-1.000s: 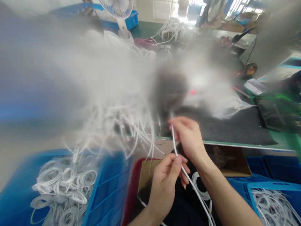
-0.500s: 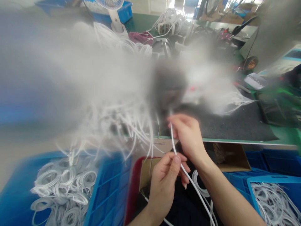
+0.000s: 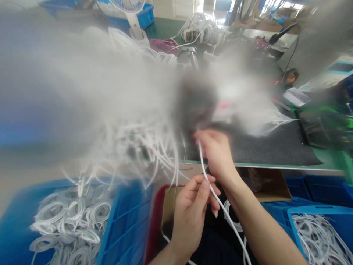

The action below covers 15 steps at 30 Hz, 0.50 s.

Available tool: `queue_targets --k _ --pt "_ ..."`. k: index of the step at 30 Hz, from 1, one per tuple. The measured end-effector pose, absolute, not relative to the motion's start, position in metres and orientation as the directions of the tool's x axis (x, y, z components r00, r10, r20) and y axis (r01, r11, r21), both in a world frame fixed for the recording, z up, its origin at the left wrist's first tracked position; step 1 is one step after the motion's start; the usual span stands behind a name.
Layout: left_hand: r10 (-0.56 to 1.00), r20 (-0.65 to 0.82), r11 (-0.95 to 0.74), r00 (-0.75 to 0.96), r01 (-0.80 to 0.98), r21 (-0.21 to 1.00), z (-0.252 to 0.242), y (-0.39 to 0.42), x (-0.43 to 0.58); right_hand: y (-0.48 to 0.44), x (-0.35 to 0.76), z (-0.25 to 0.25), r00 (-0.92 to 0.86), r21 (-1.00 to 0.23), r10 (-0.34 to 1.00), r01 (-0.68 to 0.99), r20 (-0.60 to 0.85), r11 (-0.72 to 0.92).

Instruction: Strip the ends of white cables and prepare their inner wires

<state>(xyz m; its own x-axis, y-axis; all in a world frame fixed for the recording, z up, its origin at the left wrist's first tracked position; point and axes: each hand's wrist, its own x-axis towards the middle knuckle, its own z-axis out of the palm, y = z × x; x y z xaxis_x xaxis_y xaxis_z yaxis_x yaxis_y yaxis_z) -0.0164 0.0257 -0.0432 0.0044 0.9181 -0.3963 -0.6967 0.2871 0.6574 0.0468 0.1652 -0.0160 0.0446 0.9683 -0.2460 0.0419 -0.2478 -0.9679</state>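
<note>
My left hand (image 3: 191,213) pinches a thin white cable (image 3: 213,193) between thumb and fingers, just below the bench edge. My right hand (image 3: 216,152) is closed on the same cable higher up, holding its upper end towards a blurred dark device (image 3: 197,103) on the black mat (image 3: 275,147). The cable runs down past my right forearm into my lap. A loose bundle of white cables (image 3: 149,151) hangs over the bench edge just left of my hands.
A blue crate (image 3: 124,228) of coiled white cables stands at lower left, another blue crate (image 3: 317,235) at lower right. A brown cardboard box (image 3: 270,184) sits under the bench. A fan (image 3: 129,11), cable heaps and tools lie farther back. Much of the view is blurred.
Both hands have shifted slightly up and left with the cable, the right hand closer to the blurred device. The view has tilted a little.
</note>
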Motion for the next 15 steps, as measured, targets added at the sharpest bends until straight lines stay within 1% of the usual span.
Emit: queue_targets --k 9,15 --pt "0.908 -0.419 0.296 -0.017 -0.681 0.669 -0.0421 0.0266 -0.0146 0.1652 0.0477 -0.0173 0.053 -0.965 0.965 0.032 -0.258 -0.260" --pt "0.909 -0.415 0.299 -0.035 -0.639 0.709 -0.0414 0.0220 -0.0160 0.1629 0.0506 -0.0192 -0.006 -0.959 0.959 0.002 -0.284 -0.284"
